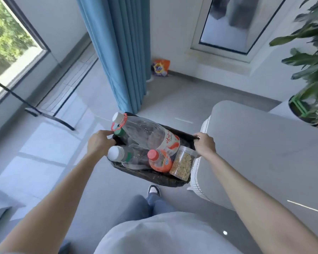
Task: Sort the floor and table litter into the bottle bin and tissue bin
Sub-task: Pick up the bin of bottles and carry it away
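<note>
Hands [99, 142] grip bin [154, 177] holding bottles [145, 132].

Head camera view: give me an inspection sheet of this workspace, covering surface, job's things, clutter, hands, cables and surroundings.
Surface: grey tiled floor, sunlit at left.
Job's things: bottle bin with black liner, holding a large clear bottle, a white-capped bottle, an orange bottle and a grain-filled jar.
Clutter: Tide bag on the floor by the wall.
Hands: left hand and right hand grip the bin's rim on opposite sides.
Cables: nothing seen.
Surroundings: blue curtain, window, potted plant, grey sofa beside the bin.
</note>
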`<action>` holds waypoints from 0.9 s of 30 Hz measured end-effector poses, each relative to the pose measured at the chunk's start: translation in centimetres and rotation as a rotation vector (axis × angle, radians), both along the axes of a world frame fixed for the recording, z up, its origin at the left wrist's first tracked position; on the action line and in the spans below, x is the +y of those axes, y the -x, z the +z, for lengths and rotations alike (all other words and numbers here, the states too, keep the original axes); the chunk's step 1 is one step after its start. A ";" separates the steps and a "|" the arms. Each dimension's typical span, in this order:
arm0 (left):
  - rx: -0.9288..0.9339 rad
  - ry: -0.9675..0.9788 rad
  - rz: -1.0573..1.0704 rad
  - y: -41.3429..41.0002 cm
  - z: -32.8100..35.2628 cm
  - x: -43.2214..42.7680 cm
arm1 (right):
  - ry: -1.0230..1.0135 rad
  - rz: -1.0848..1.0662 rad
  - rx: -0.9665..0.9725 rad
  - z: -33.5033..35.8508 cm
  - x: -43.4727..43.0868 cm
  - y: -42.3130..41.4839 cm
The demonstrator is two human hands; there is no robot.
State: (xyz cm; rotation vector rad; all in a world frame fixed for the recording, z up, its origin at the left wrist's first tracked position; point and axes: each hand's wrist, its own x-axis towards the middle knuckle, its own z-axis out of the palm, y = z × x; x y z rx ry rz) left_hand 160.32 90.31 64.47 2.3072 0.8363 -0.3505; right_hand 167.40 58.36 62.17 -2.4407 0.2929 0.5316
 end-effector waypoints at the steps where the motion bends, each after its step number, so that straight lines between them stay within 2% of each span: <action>1: -0.002 -0.003 -0.009 -2.0 0.0 0.5 | 0.007 -0.008 -0.008 0.3 0.4 -1.6; 6: 0.009 -0.004 -0.094 -13.4 -1.1 2.7 | 0.022 -0.080 0.002 0.5 1.9 -10.6; 13: 0.026 -0.010 -0.316 -31.5 -2.6 4.4 | 0.054 -0.275 -0.005 -0.4 3.5 -22.1; 20: 0.051 -0.084 -0.533 -47.3 -2.4 2.2 | 0.101 -0.453 -0.003 -0.3 2.8 -30.6; 27: 0.115 -0.122 -0.605 -59.8 -4.9 -1.4 | 0.147 -0.505 0.021 -3.2 0.1 -40.8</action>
